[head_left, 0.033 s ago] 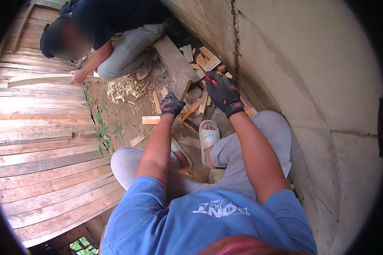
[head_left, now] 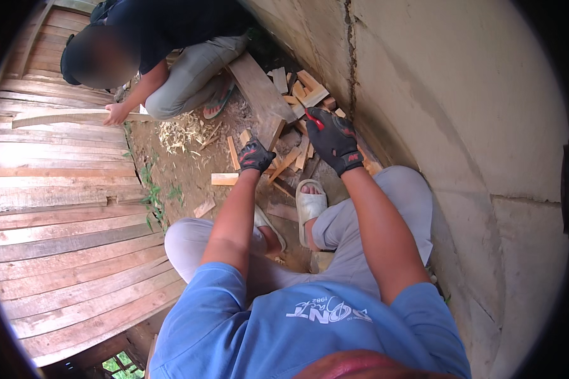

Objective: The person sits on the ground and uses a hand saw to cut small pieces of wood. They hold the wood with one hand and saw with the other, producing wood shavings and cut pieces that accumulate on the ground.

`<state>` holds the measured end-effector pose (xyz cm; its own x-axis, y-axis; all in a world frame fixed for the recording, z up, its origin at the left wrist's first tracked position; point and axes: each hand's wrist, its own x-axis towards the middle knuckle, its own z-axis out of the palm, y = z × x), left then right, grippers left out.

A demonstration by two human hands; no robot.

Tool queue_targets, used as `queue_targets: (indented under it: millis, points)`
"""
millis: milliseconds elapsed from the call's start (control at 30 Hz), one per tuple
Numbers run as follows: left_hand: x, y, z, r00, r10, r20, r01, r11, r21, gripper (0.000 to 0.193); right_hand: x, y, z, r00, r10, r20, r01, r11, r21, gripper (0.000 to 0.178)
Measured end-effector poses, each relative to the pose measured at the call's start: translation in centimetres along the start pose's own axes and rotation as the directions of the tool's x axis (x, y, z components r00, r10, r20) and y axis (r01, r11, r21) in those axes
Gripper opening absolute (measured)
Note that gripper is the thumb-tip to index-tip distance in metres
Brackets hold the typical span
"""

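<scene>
Gripping squared, brownish wood blk (head_left: 271, 132) w/ L hand (head_left: 256, 156).

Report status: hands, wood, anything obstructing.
Left black-gloved hand against brown wooden block. Right black-gloved hand gripping slim red object, type unclear. Loose pale wooden offcuts nearby.

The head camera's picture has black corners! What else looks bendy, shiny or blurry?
In the head view, the wooden planks curve and shine palely at left; the co-worker's face is a smooth blur; the gloved right hand looks clearer.
</scene>
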<state>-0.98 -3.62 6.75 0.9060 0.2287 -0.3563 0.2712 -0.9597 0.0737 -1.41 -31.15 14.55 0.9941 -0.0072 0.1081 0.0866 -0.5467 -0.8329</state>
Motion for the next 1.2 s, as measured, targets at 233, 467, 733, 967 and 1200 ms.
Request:
queue_targets:
  millis: [233, 467, 733, 967, 1200]
  points:
    - [0.1, 2.5, -0.2, 0.997, 0.019, -0.081, -0.019, 1.000, -0.006, 0.070, 0.3, 0.9, 0.0, 1.000, -0.008, -0.018, 0.007, 1.000, -0.011, 0.040]
    - [0.9, 1.5, 0.0, 1.000, 0.009, -0.023, -0.009, 1.000, -0.007, 0.082, 0.2, 0.5, -0.2, 1.000, 0.004, -0.011, -0.004, 1.000, -0.017, 0.041]
    - [-1.4, -1.7, -2.9, 0.991, 0.109, 0.073, -0.113, 0.992, 0.062, 0.097, -0.1, -0.5, -0.7, 0.996, -0.075, -0.051, 0.069, 0.992, -0.101, 0.037]
    - [-13.5, -0.6, -17.1, 0.775, 0.383, 0.503, -0.532, 0.824, 0.193, 0.091, 0.7, 0.6, -1.5, 0.997, -0.061, -0.041, 0.052, 0.978, -0.204, 0.037]
    - [-9.7, -8.5, -12.6, 0.896, 0.182, 0.405, -0.322, 0.895, 0.308, 0.081, -0.2, 1.1, -1.0, 0.995, -0.100, 0.013, 0.101, 0.992, -0.077, 0.035]
